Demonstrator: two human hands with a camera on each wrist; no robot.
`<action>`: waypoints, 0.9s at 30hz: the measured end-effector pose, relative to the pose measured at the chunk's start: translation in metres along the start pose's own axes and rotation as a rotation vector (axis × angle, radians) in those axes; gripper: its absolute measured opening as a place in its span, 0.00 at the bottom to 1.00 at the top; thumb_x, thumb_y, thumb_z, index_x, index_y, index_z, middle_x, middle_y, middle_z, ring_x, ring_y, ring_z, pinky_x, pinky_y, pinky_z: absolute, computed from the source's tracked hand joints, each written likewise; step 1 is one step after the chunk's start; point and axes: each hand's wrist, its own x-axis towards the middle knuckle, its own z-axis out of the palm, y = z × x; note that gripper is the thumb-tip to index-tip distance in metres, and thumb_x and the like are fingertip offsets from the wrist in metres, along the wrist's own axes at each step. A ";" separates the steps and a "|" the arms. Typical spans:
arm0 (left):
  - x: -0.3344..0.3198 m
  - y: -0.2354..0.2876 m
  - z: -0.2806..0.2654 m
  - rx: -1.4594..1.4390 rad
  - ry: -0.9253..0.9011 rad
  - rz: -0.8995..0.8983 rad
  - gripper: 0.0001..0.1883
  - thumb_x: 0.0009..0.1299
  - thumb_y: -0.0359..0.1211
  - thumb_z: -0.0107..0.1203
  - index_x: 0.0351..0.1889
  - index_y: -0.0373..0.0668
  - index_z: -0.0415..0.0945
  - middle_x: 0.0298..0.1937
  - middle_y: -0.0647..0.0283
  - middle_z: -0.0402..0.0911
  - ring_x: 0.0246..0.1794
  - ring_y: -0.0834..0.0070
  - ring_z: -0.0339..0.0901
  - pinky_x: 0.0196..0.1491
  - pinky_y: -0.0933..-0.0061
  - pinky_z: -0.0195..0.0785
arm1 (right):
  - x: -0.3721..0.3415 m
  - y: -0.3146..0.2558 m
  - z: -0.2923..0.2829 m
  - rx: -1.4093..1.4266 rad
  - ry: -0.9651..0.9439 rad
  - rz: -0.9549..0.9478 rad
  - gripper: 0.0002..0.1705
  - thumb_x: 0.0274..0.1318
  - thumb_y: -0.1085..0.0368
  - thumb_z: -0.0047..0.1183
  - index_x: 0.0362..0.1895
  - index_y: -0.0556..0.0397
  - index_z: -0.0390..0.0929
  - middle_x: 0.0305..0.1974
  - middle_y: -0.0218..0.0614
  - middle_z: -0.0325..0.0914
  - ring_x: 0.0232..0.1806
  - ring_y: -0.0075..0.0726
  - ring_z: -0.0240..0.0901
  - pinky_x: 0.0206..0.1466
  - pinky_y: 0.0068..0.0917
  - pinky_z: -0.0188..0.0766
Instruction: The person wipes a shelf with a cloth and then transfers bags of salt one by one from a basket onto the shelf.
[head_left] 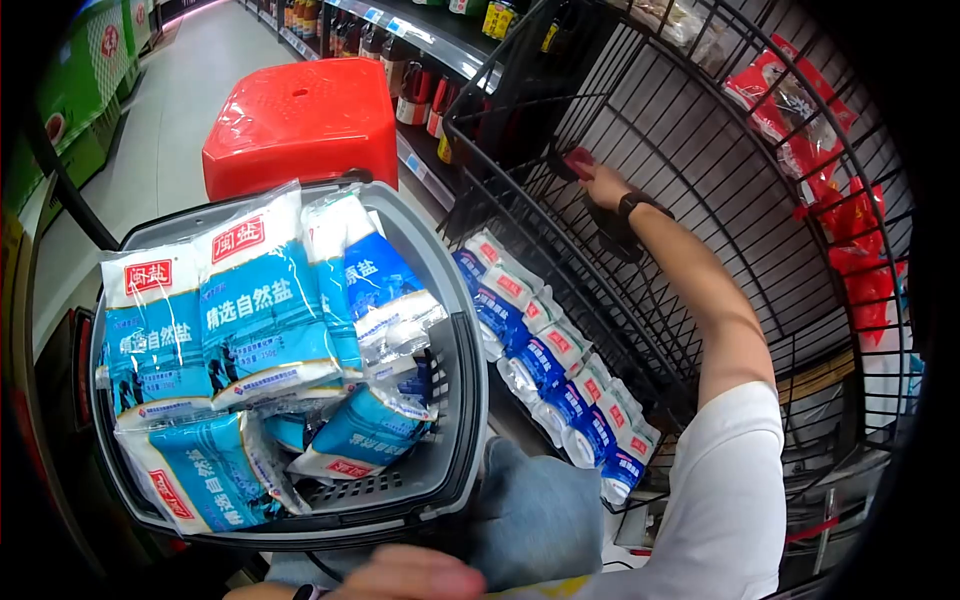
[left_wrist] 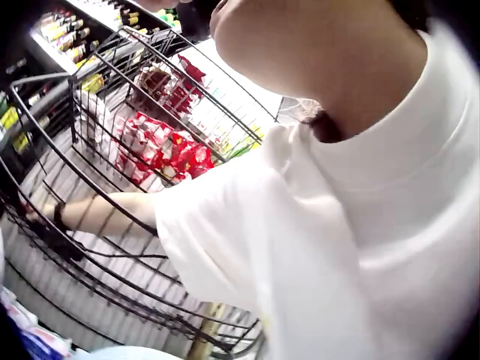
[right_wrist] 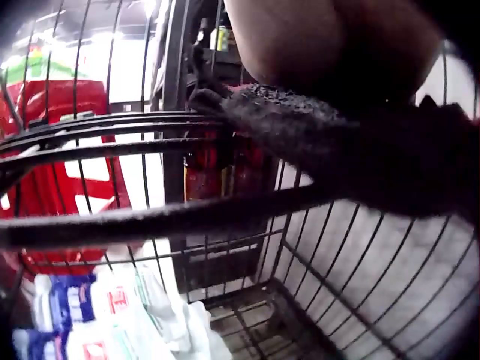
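My right hand [head_left: 605,187] stretches out beside the black wire cart [head_left: 660,150], a dark band round its wrist. Its fingertips are right at a small dark red piece [head_left: 578,162]; I cannot tell whether they grip it. In the right wrist view, part of that hand [right_wrist: 330,37] fills the top behind a blurred black strap [right_wrist: 292,112]. My left hand [head_left: 415,572] is a blur at the bottom of the head view, near the jeans and below the grey basket [head_left: 465,400]. Blue-and-white salt bags [head_left: 265,290] fill the basket. The left wrist view shows a white shirt [left_wrist: 360,247], not the left hand.
A red stool [head_left: 300,120] stands behind the basket. Rows of blue-and-white salt bags [head_left: 560,370] lie between basket and cart. Bottles [head_left: 415,95] line the shelf at the back. Red packages [head_left: 800,120] sit at the cart's far right side. An aisle floor [head_left: 190,100] runs back at left.
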 end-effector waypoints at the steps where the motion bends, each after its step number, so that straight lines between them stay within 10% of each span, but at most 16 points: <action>1: -0.009 0.005 0.003 -0.125 0.066 -0.040 0.20 0.69 0.33 0.42 0.59 0.40 0.60 0.54 0.50 0.70 0.54 0.49 0.65 0.55 0.46 0.55 | -0.003 -0.003 -0.002 0.042 0.018 -0.014 0.24 0.55 0.59 0.43 0.59 0.38 0.64 0.58 0.46 0.60 0.58 0.51 0.59 0.59 0.35 0.58; 3: -0.015 -0.001 0.002 -0.300 0.029 0.046 0.20 0.72 0.35 0.37 0.60 0.39 0.59 0.54 0.49 0.70 0.54 0.48 0.66 0.56 0.42 0.53 | -0.019 -0.017 -0.009 0.125 0.122 -0.113 0.22 0.46 0.71 0.44 0.48 0.43 0.75 0.41 0.45 0.76 0.45 0.46 0.72 0.48 0.34 0.67; 9: -0.030 -0.020 -0.009 -0.495 -0.283 0.113 0.25 0.73 0.42 0.29 0.68 0.49 0.44 0.62 0.59 0.63 0.62 0.47 0.56 0.59 0.39 0.42 | -0.067 -0.078 -0.028 0.132 0.075 -0.379 0.26 0.34 0.76 0.45 0.45 0.47 0.77 0.37 0.48 0.76 0.42 0.49 0.73 0.46 0.33 0.68; 16: -0.034 0.003 0.001 -0.441 -0.412 0.133 0.29 0.72 0.50 0.28 0.69 0.62 0.35 0.66 0.78 0.56 0.66 0.57 0.52 0.62 0.44 0.36 | -0.112 -0.118 -0.044 0.169 -0.034 -0.494 0.14 0.44 0.59 0.55 0.35 0.51 0.80 0.31 0.47 0.77 0.33 0.48 0.74 0.36 0.33 0.69; 22: -0.025 -0.008 0.025 -0.488 -0.382 0.451 0.28 0.72 0.48 0.33 0.68 0.54 0.45 0.63 0.70 0.63 0.64 0.52 0.55 0.61 0.44 0.40 | -0.134 -0.125 -0.098 0.467 0.086 -0.413 0.16 0.38 0.75 0.49 0.37 0.52 0.80 0.32 0.47 0.77 0.35 0.48 0.75 0.41 0.30 0.71; 27: -0.011 -0.022 0.022 -0.287 -0.403 0.258 0.19 0.69 0.42 0.39 0.52 0.42 0.67 0.63 0.56 0.61 0.64 0.52 0.55 0.60 0.51 0.46 | -0.189 -0.146 -0.172 -0.058 0.704 -0.766 0.19 0.32 0.80 0.47 0.34 0.53 0.79 0.41 0.44 0.76 0.39 0.48 0.74 0.43 0.32 0.71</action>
